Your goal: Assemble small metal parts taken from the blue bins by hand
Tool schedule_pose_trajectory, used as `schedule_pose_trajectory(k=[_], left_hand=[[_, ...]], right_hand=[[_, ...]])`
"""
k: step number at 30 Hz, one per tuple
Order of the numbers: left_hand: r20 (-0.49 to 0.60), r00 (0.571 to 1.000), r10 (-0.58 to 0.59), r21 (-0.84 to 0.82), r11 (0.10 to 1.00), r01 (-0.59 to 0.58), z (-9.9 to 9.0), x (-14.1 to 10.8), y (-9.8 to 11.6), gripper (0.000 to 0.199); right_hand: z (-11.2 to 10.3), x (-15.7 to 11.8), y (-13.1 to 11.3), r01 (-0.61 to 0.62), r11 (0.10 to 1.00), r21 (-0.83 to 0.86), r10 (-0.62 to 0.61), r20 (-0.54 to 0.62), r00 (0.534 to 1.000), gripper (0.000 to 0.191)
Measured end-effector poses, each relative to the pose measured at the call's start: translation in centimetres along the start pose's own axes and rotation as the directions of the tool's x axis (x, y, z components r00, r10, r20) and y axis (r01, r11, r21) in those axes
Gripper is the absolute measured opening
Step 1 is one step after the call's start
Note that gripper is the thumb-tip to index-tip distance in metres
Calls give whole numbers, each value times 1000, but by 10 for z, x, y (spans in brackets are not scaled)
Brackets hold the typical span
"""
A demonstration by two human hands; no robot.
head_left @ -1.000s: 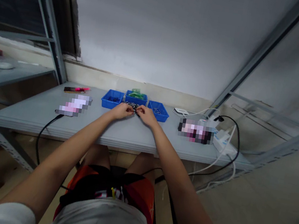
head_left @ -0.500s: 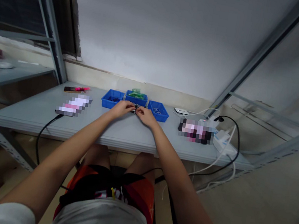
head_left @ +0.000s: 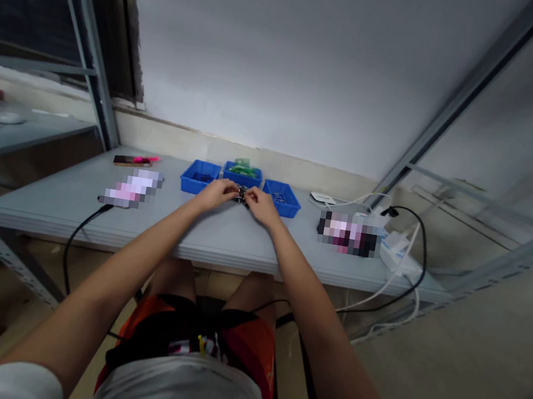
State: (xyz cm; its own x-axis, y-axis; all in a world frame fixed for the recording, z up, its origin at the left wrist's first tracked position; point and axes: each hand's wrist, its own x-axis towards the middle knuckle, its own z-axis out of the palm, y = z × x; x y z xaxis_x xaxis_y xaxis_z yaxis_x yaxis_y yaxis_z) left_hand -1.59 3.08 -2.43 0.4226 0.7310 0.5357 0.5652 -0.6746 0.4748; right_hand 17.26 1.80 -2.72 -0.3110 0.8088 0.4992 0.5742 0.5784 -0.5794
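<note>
My left hand (head_left: 219,195) and my right hand (head_left: 260,206) meet over the middle of the grey table, fingers bent inward. Between their fingertips is a cluster of small dark metallic parts (head_left: 241,194), too small to make out; both hands pinch at it. Behind my left hand stands a blue tray (head_left: 192,186) with dark pieces inside. Another blue tray (head_left: 255,181) at the back holds green plastic packets (head_left: 242,168). The right blue tray (head_left: 289,211), beside my right hand, contains small light-coloured pieces.
A blurred-out phone-like object (head_left: 131,189) with a black cable lies left, near a dark item with a pink pen (head_left: 146,159). On the right are a pixelated object (head_left: 348,234), a white device (head_left: 322,199) and a power strip (head_left: 401,258) with cables. Metal posts flank the table.
The fingertips of my right hand have shifted slightly, and more of the dark metallic cluster shows between my hands. The trays have not moved.
</note>
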Motion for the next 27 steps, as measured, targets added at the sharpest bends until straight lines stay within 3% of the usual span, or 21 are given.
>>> schedule_pose_trajectory(k=[5, 8, 14, 19, 27], left_hand=[[154, 986, 69, -33, 997, -65, 5, -1, -5, 22], [188, 980, 70, -58, 996, -60, 6, -2, -5, 23], [116, 992, 43, -48, 998, -37, 3, -1, -4, 20], [2, 1000, 7, 2, 1000, -7, 2, 1, -3, 23], [29, 997, 67, -1, 998, -67, 2, 1, -2, 22]], right_hand=[[0, -2, -9, 72, 996, 46, -73, 26, 997, 15], [0, -3, -10, 78, 996, 34, -79, 40, 996, 14], [-2, -2, -4, 25, 1000, -7, -25, 0, 1000, 12], [1, -3, -2, 17, 997, -75, -10, 98, 995, 12], [1, -3, 0, 45, 996, -74, -34, 144, 989, 17]])
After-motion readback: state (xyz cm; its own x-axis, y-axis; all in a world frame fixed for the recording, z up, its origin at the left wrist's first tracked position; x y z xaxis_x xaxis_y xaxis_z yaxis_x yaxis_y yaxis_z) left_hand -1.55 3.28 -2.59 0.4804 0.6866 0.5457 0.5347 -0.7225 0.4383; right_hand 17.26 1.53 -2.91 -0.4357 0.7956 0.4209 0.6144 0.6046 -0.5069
